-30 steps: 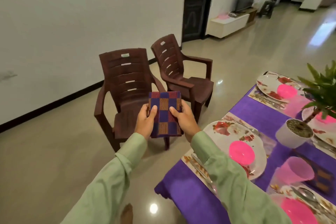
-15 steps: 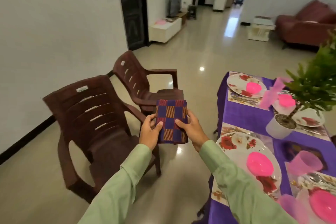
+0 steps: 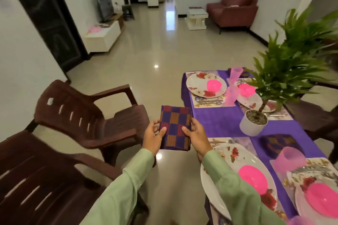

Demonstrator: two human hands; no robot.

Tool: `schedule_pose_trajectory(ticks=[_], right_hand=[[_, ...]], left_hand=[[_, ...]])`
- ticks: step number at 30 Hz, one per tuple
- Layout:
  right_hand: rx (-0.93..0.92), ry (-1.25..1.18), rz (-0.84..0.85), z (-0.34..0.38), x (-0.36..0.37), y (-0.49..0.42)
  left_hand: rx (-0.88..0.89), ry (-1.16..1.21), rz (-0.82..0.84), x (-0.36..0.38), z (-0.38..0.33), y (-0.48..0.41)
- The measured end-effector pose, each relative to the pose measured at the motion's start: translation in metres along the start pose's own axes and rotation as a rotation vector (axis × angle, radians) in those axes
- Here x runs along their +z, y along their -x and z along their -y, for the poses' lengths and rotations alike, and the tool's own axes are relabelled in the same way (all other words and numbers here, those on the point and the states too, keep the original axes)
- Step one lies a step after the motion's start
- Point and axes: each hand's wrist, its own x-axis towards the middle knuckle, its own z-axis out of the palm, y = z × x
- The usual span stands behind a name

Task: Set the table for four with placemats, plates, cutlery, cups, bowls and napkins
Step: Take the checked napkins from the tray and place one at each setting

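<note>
A folded checked napkin (image 3: 175,127), purple and maroon, is held in the air just left of the table's near corner. My left hand (image 3: 153,135) grips its left edge and my right hand (image 3: 196,136) grips its right edge, thumbs on top. The table wears a purple cloth (image 3: 217,119). Floral plates (image 3: 199,84) with pink bowls (image 3: 214,85) sit on placemats at the far and near places. A pink cup (image 3: 290,159) stands near the right. Another folded napkin (image 3: 276,142) lies by the cup.
A potted plant in a white pot (image 3: 253,123) stands mid-table, its leaves spreading right. Two brown plastic chairs (image 3: 87,115) stand to the left of the table. Open tiled floor (image 3: 164,45) stretches ahead toward a sofa (image 3: 232,8) and a TV unit (image 3: 102,36).
The view has swung right, from the chairs toward the table, bringing more of the place settings into sight. Both hands keep the same hold on the napkin, now nearer the table's corner.
</note>
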Motion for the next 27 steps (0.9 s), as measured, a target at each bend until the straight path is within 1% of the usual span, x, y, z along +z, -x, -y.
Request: schedule_pose_trajectory(ticks=[5, 10, 13, 17, 21, 23, 27], right_hand=[[-0.012, 0.001, -0.213, 0.012, -0.04, -0.073], [0.029, 0.07, -0.38, 0.006, -0.085, -0.129], [0.085, 0.1, -0.477, -0.004, -0.109, -0.156], [0.144, 0.063, -0.556, -0.034, -0.134, -0.196], [0.222, 0.028, -0.733, -0.068, -0.15, -0.237], [0.261, 0.009, -0.829, -0.08, -0.149, -0.253], [0.339, -0.057, -1.034, -0.111, -0.144, -0.285]], left_hand=[[0.001, -0.085, 0.173, 0.057, -0.017, -0.081], [0.049, -0.218, 0.359, 0.114, -0.025, -0.147], [0.047, -0.303, 0.493, 0.147, -0.019, -0.185], [0.012, -0.361, 0.649, 0.183, 0.002, -0.242], [0.011, -0.459, 0.789, 0.216, 0.029, -0.307], [0.039, -0.506, 0.872, 0.23, 0.047, -0.339], [0.039, -0.612, 1.027, 0.253, 0.078, -0.39]])
